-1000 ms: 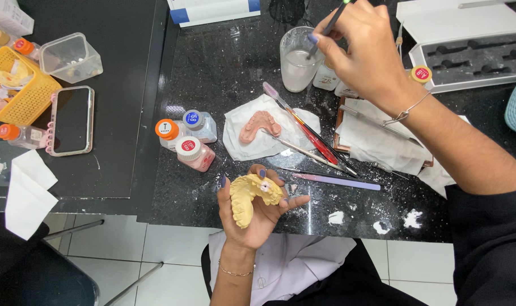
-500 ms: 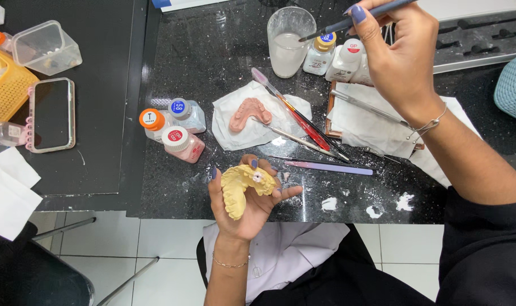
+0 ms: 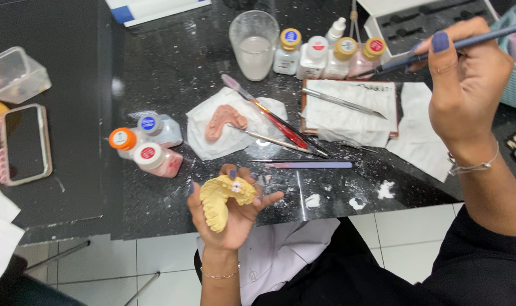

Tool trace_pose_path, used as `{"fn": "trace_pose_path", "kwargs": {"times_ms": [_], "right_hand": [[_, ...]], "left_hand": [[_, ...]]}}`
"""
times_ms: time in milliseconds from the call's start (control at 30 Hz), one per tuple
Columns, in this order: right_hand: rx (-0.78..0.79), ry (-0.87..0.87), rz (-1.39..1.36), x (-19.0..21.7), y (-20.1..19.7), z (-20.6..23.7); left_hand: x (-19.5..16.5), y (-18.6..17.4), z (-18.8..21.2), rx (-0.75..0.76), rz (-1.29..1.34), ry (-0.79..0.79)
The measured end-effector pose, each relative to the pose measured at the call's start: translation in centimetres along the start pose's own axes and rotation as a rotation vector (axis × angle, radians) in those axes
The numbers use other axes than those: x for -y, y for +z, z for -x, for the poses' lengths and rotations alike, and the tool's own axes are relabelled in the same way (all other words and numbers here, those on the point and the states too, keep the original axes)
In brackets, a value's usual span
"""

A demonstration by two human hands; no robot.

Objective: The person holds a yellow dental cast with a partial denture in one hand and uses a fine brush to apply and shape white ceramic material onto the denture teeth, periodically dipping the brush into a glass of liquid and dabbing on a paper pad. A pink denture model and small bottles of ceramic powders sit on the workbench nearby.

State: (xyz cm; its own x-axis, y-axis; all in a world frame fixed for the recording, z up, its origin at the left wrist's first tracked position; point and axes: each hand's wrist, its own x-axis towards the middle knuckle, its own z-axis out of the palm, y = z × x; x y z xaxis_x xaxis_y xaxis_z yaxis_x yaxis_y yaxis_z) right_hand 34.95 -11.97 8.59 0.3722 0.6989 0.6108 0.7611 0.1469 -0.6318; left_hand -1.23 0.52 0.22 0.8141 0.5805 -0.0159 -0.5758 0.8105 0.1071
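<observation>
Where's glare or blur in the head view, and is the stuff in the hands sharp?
Head view: overhead light glares off the glossy black countertop, mostly upper left; the yellow dental cast in the left hand is sharp; the right hand and its brush are slightly soft; edges show mild wide-angle stretch.

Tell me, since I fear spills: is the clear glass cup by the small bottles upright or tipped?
Upright. The glass cup stands on its base on the black counter, mouth up, with cloudy liquid in its lower part.

Dark phone screen lies left — colour-capped bottles beside it.
</observation>
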Motion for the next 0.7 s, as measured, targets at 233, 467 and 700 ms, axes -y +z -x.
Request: {"fn": "trace_pose_path", "kwargs": {"times_ms": [233,467,700], "right_hand": [[-0.223,0.277,0.193,-2.8,-5.5,7.8],[-0.383,0.360,0.053,-6.5,-5.8,10.0],[-0.358,0.389,-0.086,-6.9,-4.4,10.5]], "left_hand": [[-0.9,-0.4,0.5,0.035,0.011,-0.030],[-0.9,-0.7,0.6,0.048,0.011,-0.024],[-0.6,-0.7,0.6,0.034,0.006,-0.021]]}}
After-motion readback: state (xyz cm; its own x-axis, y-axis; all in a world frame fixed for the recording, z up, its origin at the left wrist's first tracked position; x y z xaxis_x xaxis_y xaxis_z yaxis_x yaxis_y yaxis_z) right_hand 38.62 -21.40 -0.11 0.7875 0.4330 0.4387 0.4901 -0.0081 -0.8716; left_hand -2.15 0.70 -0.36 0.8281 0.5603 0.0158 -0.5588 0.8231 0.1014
